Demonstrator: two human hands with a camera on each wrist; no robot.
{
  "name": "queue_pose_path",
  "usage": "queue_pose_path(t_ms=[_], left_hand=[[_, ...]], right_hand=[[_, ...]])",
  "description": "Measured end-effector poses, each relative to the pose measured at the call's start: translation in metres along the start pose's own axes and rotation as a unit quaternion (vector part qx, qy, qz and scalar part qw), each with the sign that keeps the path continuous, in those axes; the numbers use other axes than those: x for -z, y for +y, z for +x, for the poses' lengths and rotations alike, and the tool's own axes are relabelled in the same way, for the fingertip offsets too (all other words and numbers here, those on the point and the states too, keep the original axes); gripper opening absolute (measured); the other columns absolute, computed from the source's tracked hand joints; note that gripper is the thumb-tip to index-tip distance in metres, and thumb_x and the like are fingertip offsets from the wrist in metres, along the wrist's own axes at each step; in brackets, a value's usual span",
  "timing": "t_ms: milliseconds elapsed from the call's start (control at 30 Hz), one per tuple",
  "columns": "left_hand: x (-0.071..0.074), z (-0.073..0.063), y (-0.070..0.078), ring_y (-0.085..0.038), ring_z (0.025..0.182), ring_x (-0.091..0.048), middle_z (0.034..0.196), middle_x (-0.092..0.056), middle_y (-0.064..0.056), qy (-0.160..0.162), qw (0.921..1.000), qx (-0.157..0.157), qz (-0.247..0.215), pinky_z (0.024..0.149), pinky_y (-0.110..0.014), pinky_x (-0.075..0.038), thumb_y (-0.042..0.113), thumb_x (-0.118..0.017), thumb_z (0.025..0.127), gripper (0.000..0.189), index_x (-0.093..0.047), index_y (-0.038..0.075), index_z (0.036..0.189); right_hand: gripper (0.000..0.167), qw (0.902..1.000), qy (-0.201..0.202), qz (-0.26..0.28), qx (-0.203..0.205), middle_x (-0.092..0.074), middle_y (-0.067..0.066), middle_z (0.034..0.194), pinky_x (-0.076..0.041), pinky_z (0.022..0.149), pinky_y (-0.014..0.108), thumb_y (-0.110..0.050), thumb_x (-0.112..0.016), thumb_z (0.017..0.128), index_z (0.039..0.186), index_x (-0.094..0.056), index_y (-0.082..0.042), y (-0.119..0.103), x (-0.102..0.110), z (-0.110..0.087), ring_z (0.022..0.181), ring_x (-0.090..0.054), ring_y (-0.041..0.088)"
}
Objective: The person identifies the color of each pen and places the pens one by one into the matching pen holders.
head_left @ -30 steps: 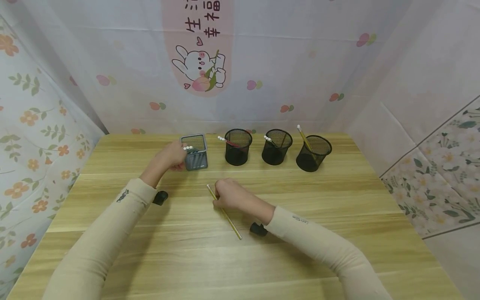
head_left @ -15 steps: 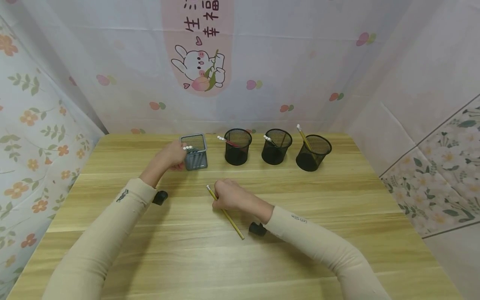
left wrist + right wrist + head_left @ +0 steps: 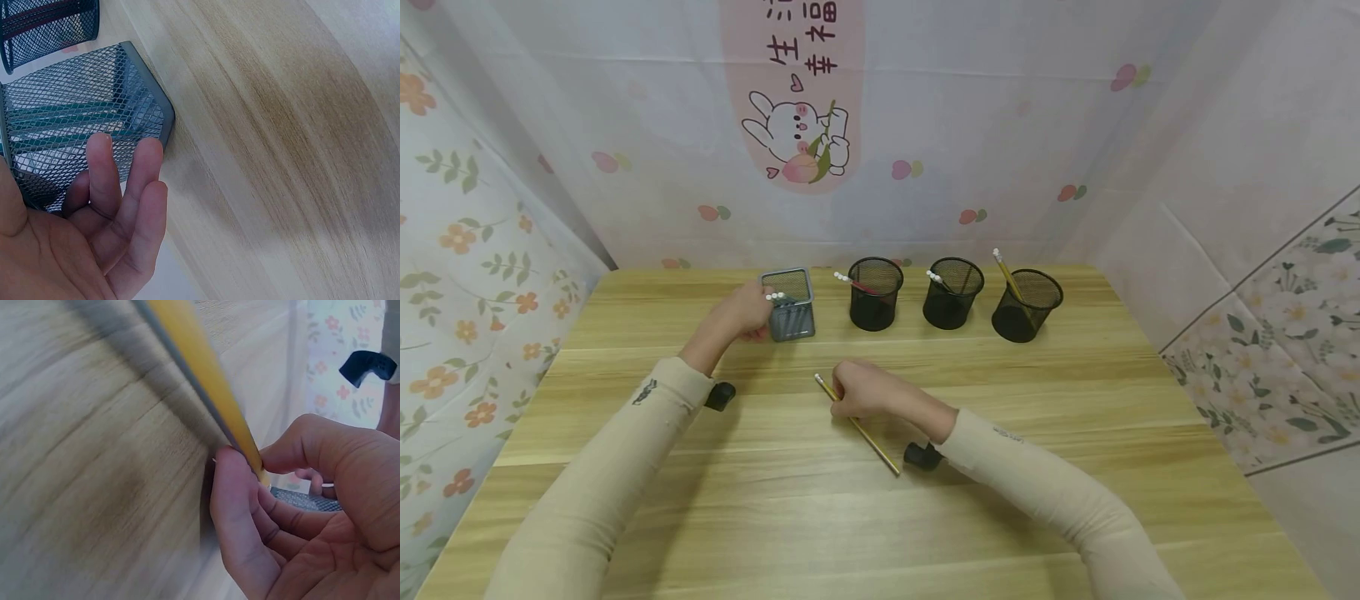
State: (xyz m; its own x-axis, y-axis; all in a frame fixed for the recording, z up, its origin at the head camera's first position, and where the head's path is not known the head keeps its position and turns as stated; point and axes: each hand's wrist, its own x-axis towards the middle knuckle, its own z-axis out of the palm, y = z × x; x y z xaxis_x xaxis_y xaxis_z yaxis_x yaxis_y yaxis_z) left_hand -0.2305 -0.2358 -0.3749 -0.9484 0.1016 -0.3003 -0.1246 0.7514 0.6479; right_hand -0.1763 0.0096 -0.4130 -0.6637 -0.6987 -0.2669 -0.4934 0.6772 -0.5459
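Observation:
In the head view my right hand [image 3: 865,389] pinches a yellow pencil [image 3: 876,444] with a white end, held slantwise low over the wooden table. The right wrist view shows the pencil [image 3: 203,369] between thumb and index fingertip, its shadow on the wood. My left hand [image 3: 743,311] is at the left side of a grey square mesh pen holder [image 3: 793,321], gripping it near the rim. Through the mesh of this holder [image 3: 81,119] in the left wrist view, green pencils show; the other fingers [image 3: 147,175] hang loosely along its wall. White-beaded tips stick up from the holder.
Three round black mesh pen holders stand to the right in a row: one with a red pencil [image 3: 874,312], one with a dark pencil [image 3: 947,308], one with a yellow pencil [image 3: 1017,321]. A patterned curtain [image 3: 925,125] hangs behind the table [image 3: 820,533].
My right hand has shifted slightly right with the pencil, whose lower end has swung to the right. My left hand and the pen holders have stayed in place.

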Motion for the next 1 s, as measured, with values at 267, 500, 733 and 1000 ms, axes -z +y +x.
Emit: queue_pose_path(t_ms=[267,500,733,1000], left_hand=[[-0.001,0.0,0.0,-0.027,0.058,-0.064,0.068,-0.064,-0.019,-0.001,1.0,0.0,-0.007,0.052,-0.037,-0.054,0.017,-0.021,0.11,0.046,-0.057,-0.012,0.109],[-0.001,0.001,0.0,-0.03,0.06,-0.065,0.07,-0.066,-0.021,0.004,1.0,0.004,-0.004,0.054,-0.038,-0.055,0.02,-0.02,0.111,0.049,-0.057,-0.012,0.107],[0.0,0.0,-0.001,-0.03,0.062,-0.065,0.071,-0.066,-0.021,0.003,1.0,0.006,-0.003,0.055,-0.04,-0.054,0.023,-0.02,0.111,0.052,-0.059,-0.012,0.105],[-0.001,0.002,-0.002,-0.03,0.062,-0.066,0.069,-0.067,-0.019,0.003,1.0,0.004,0.006,0.054,-0.038,-0.053,0.022,-0.02,0.111,0.055,-0.06,-0.012,0.1]], right_hand=[[0.015,1.0,0.003,0.003,0.003,-0.055,-0.001,0.071,-0.041,0.054,0.024,-0.005,-0.073,0.085,0.08,-0.059,-0.009,0.01,0.009,-0.006,0.057,-0.049,0.01],[0.013,0.9997,0.022,0.005,0.012,-0.053,-0.002,0.071,-0.038,0.058,0.027,-0.003,-0.07,0.084,0.083,-0.058,-0.009,0.024,0.022,-0.013,0.06,-0.045,0.011],[0.013,0.9983,0.055,-0.003,0.017,-0.057,-0.001,0.075,-0.041,0.061,0.028,-0.002,-0.069,0.084,0.086,-0.058,-0.009,0.034,0.036,-0.02,0.067,-0.05,0.013],[0.009,0.9968,0.077,0.0,0.023,-0.058,0.001,0.08,-0.043,0.065,0.029,-0.001,-0.065,0.087,0.091,-0.059,-0.007,0.045,0.055,-0.032,0.069,-0.051,0.015]])
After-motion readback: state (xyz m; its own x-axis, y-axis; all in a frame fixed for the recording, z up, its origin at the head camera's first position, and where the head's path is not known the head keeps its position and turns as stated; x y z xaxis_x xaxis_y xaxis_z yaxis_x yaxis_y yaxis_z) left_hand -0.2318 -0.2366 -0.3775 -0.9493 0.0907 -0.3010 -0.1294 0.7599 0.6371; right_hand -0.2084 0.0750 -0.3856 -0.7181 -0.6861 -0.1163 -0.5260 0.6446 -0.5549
